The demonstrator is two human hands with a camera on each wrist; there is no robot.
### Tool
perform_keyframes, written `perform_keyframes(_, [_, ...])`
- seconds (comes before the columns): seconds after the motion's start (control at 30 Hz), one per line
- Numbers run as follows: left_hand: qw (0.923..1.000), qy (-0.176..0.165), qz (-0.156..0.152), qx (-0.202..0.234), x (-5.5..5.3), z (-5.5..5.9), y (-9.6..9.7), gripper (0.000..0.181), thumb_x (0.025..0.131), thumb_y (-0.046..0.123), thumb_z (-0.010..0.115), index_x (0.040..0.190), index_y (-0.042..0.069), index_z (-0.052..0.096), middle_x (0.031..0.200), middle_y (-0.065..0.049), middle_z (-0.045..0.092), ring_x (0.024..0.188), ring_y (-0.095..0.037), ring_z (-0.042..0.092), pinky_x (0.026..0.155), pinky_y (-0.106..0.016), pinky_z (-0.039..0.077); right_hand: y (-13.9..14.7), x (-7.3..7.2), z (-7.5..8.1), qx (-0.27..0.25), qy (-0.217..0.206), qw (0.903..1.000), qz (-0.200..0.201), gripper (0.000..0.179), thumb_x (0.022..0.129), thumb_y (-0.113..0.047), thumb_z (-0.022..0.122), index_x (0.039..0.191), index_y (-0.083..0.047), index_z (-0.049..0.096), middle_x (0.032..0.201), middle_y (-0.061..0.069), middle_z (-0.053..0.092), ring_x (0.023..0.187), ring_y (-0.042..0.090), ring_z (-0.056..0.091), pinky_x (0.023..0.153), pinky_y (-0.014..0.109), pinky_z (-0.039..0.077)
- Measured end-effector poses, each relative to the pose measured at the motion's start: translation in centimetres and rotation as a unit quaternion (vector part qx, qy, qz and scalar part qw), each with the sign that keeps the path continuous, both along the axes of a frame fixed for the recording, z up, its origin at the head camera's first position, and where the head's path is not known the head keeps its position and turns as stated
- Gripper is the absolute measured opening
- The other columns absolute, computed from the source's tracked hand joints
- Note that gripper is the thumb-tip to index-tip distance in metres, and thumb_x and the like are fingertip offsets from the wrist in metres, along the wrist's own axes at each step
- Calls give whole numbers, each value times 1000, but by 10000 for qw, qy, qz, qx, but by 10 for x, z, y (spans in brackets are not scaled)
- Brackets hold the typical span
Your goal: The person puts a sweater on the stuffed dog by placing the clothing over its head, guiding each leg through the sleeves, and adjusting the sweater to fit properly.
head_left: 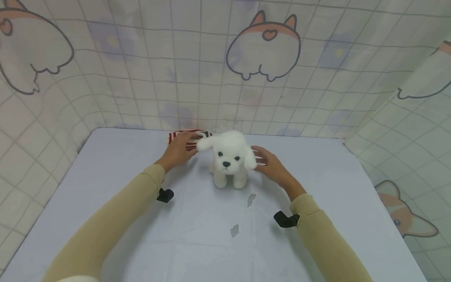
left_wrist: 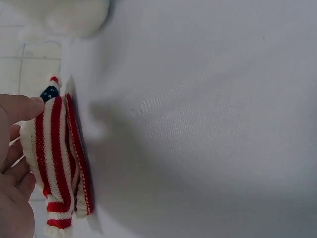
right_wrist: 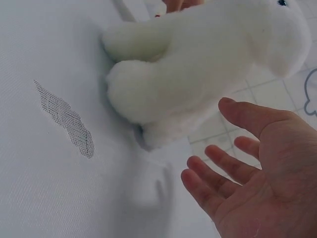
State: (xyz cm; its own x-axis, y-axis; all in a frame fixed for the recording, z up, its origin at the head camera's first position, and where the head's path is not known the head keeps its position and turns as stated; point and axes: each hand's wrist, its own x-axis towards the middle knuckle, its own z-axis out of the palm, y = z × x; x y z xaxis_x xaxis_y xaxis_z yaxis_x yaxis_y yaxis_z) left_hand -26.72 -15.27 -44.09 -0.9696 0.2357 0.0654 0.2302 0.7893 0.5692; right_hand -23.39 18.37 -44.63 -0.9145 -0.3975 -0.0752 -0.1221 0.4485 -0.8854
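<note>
A white plush dog [head_left: 230,156] stands upright on the table, facing the head camera. To its left, near the back edge, lies a small knitted sweater with red and white stripes [left_wrist: 49,148] and a dark blue part. My left hand [head_left: 179,150] is at the sweater, thumb and fingers apart and loosely bent. Its thumb [left_wrist: 25,108] overlaps the blue end, while the other fingertips are partly hidden along the cream edge. On the dog's other side is my right hand [right_wrist: 267,173], fingers spread, close to the dog's ear and body.
The white table [head_left: 197,235] shows two grey patches, one near the dog [head_left: 251,200] and one further forward [head_left: 234,230]. A tile-patterned curtain [head_left: 197,78] with cartoon corgis hangs behind the back edge and along both sides.
</note>
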Motion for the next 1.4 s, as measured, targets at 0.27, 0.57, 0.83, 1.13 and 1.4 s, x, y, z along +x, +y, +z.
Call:
perform_keyframes(0.27, [9965, -350, -154, -740, -22, -17, 2, 56, 90, 17, 66, 142, 9, 46, 142, -12, 52, 129, -30, 50, 110, -49, 38, 0, 4, 3, 90, 39, 9999, -72, 64, 92, -16, 63, 150, -14, 33, 150, 19, 41, 132, 41, 46, 106, 53, 42])
perform_keyframes(0.57, [9905, -189, -103, -1361, -27, -21, 2, 50, 91, 15, 63, 138, 4, 50, 135, -16, 57, 127, -36, 52, 110, -55, 35, -1, 5, 6, 65, 43, 9999, -88, 60, 95, -18, 59, 149, -13, 34, 149, 19, 42, 131, 41, 48, 103, 53, 44])
perform_keyframes(0.83, [9930, -332, -70, -1133, -29, -24, 2, 51, 90, 14, 60, 137, 0, 50, 132, -17, 59, 116, -33, 57, 104, -49, 43, -2, 8, 14, 95, 26, 9998, -169, 59, 96, -15, 55, 150, -8, 31, 149, 22, 41, 130, 43, 47, 103, 54, 44])
perform_keyframes(1.13, [9957, -901, 222, -64, -27, -17, -7, 60, 89, 23, 52, 145, 3, 40, 140, -17, 51, 120, -30, 50, 105, -47, 40, 0, 4, 14, -46, 180, 9995, -266, 56, 96, -25, 58, 147, -15, 37, 146, 16, 47, 128, 38, 52, 102, 53, 45])
perform_keyframes(1.4, [9928, -825, 510, 706, -15, 6, -17, 39, 90, 26, 53, 123, 6, 56, 101, -13, 62, 81, -23, 55, 65, -28, 44, -4, 5, 27, -470, 259, 9981, -307, 53, 98, -22, 56, 146, -10, 38, 142, 18, 50, 126, 37, 53, 103, 52, 45])
